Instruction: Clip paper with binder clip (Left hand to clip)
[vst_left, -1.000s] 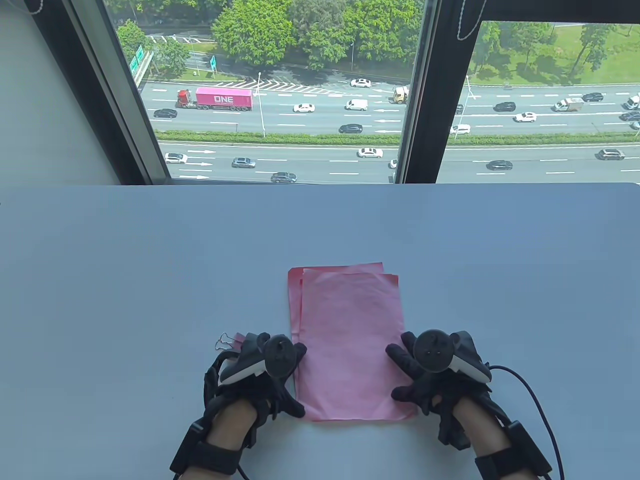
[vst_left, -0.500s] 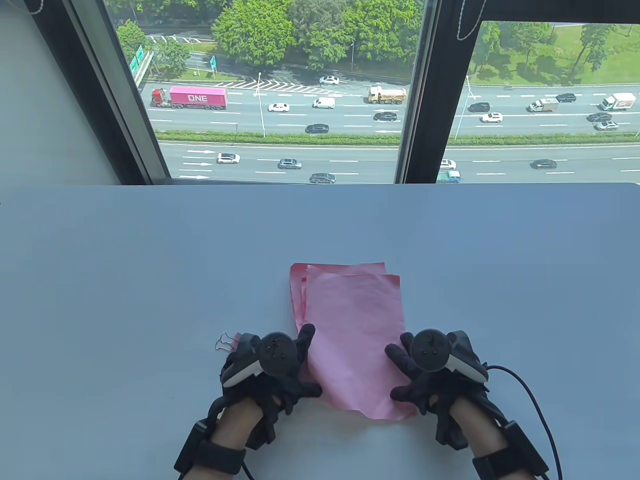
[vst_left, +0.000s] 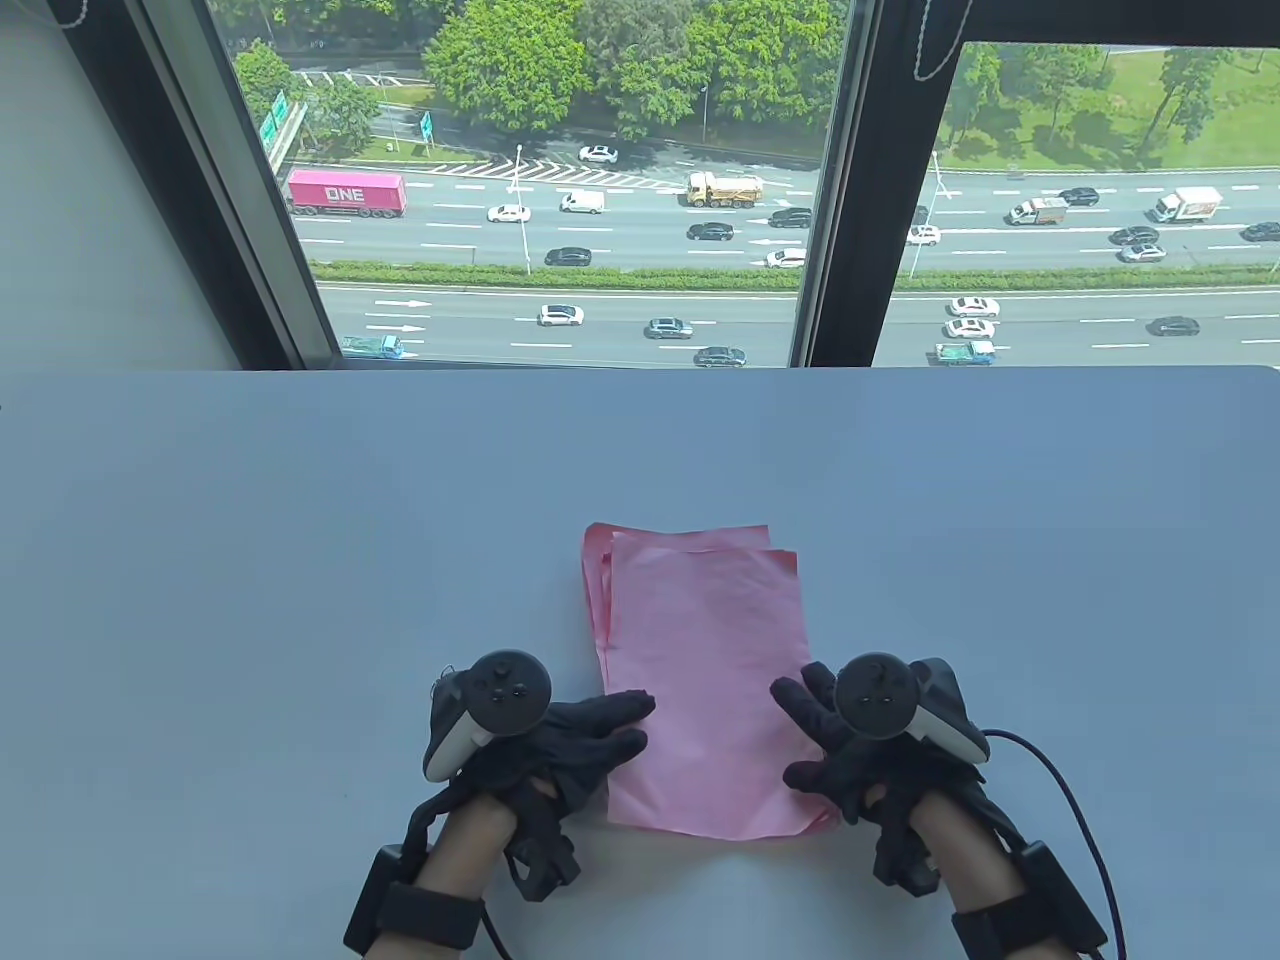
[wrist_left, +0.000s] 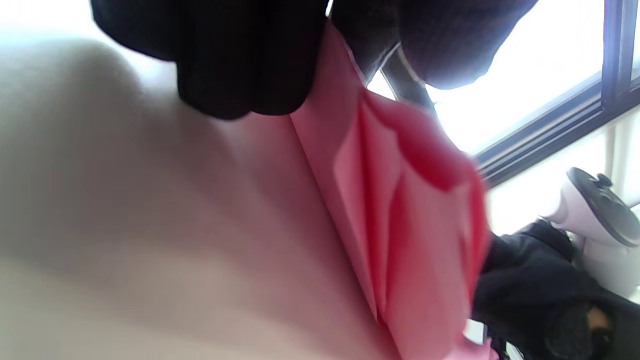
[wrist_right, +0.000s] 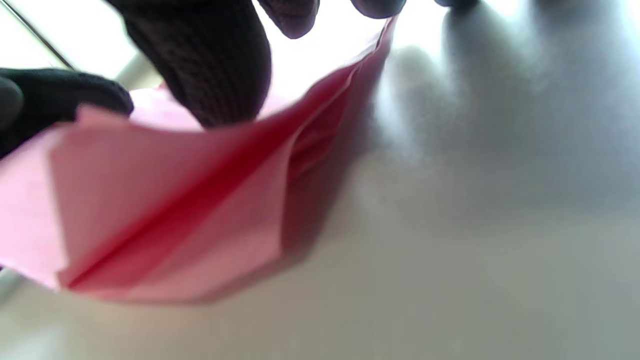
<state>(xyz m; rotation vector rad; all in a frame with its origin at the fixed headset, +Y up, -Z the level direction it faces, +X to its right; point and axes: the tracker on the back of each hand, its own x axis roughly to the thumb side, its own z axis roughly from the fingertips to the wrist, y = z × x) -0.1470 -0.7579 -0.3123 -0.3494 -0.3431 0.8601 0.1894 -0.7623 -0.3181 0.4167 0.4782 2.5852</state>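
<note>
A stack of pink paper sheets (vst_left: 705, 680) lies near the front of the grey table (vst_left: 300, 560). My left hand (vst_left: 610, 730) lies at the stack's left edge with its fingers on top. In the left wrist view the paper (wrist_left: 400, 215) passes between the fingertips (wrist_left: 250, 75) and stands off the table. My right hand (vst_left: 812, 735) grips the right edge, and in the right wrist view the thumb (wrist_right: 215, 75) presses on the raised paper (wrist_right: 165, 215). The binder clip lies behind the left hand's tracker (vst_left: 505, 695), almost wholly hidden.
The table's far edge meets a window frame (vst_left: 830, 200) that looks onto a road. A dark cable (vst_left: 1060, 790) runs from the right wrist across the table at the front right. Bare table stretches left, right and beyond the paper.
My left hand has turned palm down and slid right onto the paper's left edge. The stack's near left corner rose and came back down. The clip beside the left hand is now covered. The right hand stayed put.
</note>
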